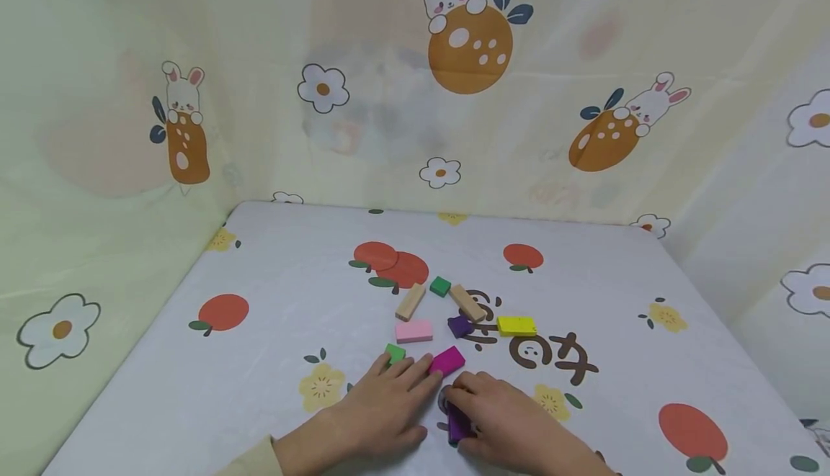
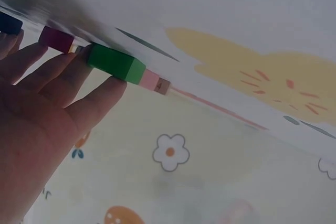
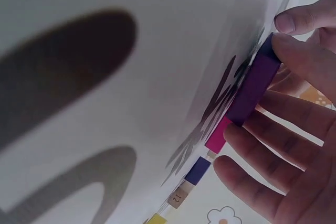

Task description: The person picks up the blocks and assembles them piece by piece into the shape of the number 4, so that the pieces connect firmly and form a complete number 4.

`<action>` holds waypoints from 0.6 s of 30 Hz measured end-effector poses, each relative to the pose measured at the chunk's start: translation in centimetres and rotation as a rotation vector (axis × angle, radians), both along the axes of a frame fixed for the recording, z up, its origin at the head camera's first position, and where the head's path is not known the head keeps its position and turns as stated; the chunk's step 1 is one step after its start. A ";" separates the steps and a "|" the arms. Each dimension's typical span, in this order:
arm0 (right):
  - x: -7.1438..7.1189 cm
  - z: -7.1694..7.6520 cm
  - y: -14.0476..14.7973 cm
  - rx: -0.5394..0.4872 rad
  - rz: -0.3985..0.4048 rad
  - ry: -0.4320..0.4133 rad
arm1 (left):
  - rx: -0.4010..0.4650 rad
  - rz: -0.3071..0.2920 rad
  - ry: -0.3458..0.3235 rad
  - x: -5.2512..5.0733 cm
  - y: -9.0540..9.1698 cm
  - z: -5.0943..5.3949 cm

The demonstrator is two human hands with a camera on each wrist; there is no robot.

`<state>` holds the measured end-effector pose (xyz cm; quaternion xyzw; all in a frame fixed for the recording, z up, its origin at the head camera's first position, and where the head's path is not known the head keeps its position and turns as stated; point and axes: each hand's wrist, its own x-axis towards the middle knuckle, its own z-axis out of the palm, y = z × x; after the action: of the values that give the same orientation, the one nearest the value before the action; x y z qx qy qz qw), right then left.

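My left hand (image 1: 372, 415) lies palm down with relaxed fingers, touching a light green block (image 1: 395, 353) and the near left end of a magenta block (image 1: 448, 361). The left wrist view shows its fingertips against the green block (image 2: 113, 62) and the magenta block (image 2: 56, 39). To the right, my right hand (image 1: 512, 422) pinches a long purple block (image 1: 458, 425) between thumb and fingers. From the right wrist camera, this purple block (image 3: 253, 90) spans from the thumb to the fingertips, low over or on the cloth; which, I cannot tell.
Beyond the hands are a pink block (image 1: 413, 331), a small purple block (image 1: 460, 327), a yellow block (image 1: 516, 326), two wooden blocks (image 1: 411, 302) (image 1: 467, 303) slanting toward each other, and a dark green block (image 1: 440, 286) between their far ends. Patterned curtains surround the printed tablecloth (image 1: 285, 260).
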<state>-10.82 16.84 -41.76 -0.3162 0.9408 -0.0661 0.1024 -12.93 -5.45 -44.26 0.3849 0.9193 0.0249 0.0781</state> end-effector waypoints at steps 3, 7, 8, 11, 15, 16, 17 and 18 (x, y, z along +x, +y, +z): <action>-0.1 -0.1 0.0 0.006 0.010 0.006 | 0.002 0.003 -0.003 0.0 0.0 0.2; 0.0 -0.2 0.1 -0.001 0.015 -0.006 | 0.001 0.003 -0.020 0.1 0.0 0.3; 0.0 -0.1 0.1 -0.006 0.011 -0.019 | 0.001 0.003 -0.025 0.1 0.0 0.3; 0.0 -0.1 0.1 -0.020 0.006 -0.041 | -0.003 0.003 -0.031 0.1 0.1 0.4; -0.1 0.0 0.1 -0.025 0.001 -0.053 | -0.011 0.006 -0.022 0.1 0.1 0.5; -0.2 0.0 0.1 -0.024 0.000 -0.055 | -0.015 0.006 -0.019 0.1 0.1 0.5; -0.2 0.0 0.1 -0.024 -0.002 -0.058 | -0.017 0.008 -0.018 0.1 0.1 0.5; -0.2 0.0 0.0 -0.022 -0.003 -0.060 | -0.019 0.009 -0.018 0.1 0.2 0.6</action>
<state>-11.06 16.89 -41.77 -0.3138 0.9370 -0.0862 0.1267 -12.84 -5.29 -43.68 0.3799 0.9204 0.0202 0.0900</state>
